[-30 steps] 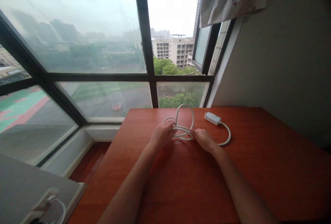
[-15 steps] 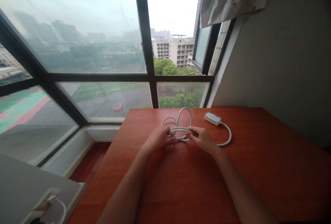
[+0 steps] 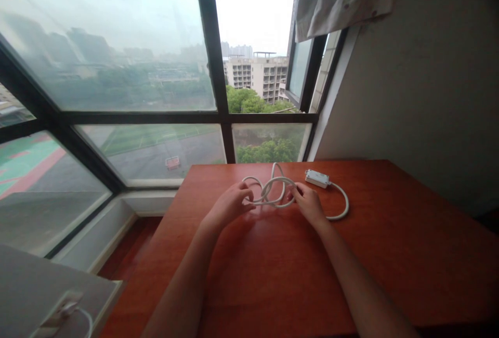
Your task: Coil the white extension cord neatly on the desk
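A thick white cable (image 3: 268, 202) lies in crossed loops between my two hands. My left hand (image 3: 231, 204) is closed on the cable at the left side of the loops, thumb and fingers curled around it. On the right, my right hand (image 3: 309, 202) pinches the side of a loop with its fingertips. One loop stands up behind the crossing. The cable runs on behind my right hand, curves back, and ends in a small white rectangular box (image 3: 317, 178) near the table's far edge. The fingers partly hide where the cable is held.
The reddish-brown wooden table (image 3: 273, 281) reaches to the window. A dark window frame (image 3: 163, 117) and an outward-opened pane (image 3: 300, 73) stand behind it. A curtain (image 3: 346, 0) hangs at upper right. At lower left, a plug (image 3: 70, 307) sits in a socket.
My hands have moved apart, the left one to the left and the right one slightly right. The bunched loops between them have spread wider, and the standing loop is lower and narrower.
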Action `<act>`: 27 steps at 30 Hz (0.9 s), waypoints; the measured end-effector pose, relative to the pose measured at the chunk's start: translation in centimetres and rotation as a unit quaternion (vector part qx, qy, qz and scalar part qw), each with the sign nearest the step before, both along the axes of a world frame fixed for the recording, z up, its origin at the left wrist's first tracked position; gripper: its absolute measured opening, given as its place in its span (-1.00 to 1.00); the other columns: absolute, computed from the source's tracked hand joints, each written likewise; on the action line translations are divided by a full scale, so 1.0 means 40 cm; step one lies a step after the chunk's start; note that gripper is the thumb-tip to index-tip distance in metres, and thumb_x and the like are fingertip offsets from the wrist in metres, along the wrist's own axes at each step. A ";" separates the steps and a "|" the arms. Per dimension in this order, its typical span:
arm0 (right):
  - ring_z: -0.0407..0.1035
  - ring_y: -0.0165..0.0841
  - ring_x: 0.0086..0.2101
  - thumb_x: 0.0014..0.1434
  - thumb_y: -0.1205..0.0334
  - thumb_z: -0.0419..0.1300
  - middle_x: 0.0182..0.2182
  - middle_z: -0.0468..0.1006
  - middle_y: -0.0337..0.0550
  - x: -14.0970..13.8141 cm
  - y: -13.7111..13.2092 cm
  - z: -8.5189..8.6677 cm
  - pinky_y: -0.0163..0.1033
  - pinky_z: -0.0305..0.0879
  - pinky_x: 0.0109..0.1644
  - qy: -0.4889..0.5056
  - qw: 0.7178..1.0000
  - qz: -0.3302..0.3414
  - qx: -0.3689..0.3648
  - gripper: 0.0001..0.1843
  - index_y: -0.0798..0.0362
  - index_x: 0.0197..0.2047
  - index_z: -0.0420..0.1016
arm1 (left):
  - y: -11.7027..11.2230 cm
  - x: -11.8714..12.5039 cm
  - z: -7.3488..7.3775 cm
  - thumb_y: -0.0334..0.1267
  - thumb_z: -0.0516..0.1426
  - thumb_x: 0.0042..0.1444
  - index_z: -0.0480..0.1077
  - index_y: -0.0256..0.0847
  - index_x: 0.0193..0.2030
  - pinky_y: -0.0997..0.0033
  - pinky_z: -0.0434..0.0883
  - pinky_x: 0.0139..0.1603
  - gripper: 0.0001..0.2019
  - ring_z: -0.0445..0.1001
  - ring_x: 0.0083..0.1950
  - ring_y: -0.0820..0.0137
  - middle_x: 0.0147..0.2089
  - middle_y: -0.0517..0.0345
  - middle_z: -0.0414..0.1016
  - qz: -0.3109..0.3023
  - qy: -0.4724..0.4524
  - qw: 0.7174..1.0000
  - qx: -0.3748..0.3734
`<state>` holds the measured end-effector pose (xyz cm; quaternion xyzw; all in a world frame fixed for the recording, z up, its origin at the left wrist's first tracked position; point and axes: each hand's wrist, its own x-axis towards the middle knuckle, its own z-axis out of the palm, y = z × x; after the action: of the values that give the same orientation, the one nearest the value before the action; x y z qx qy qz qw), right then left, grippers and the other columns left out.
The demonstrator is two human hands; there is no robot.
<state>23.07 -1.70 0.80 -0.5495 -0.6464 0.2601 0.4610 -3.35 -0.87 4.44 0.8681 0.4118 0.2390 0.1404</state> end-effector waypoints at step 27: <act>0.46 -0.23 -0.24 0.28 0.10 -0.07 -0.25 0.60 -0.03 -0.003 0.019 -0.048 -0.23 0.27 -0.17 -0.130 0.991 -0.043 0.009 -0.63 0.06 -0.11 0.49 | -0.022 -0.058 0.044 -0.39 0.09 0.03 0.56 -0.11 -0.20 0.26 0.29 -0.01 -0.74 0.50 -0.07 0.20 -0.12 0.02 0.58 0.113 0.199 0.973 -0.028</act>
<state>22.96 -0.94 -1.11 -0.6021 -0.6787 0.1605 0.3886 -5.66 -1.74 6.21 0.8417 0.5336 0.0644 0.0517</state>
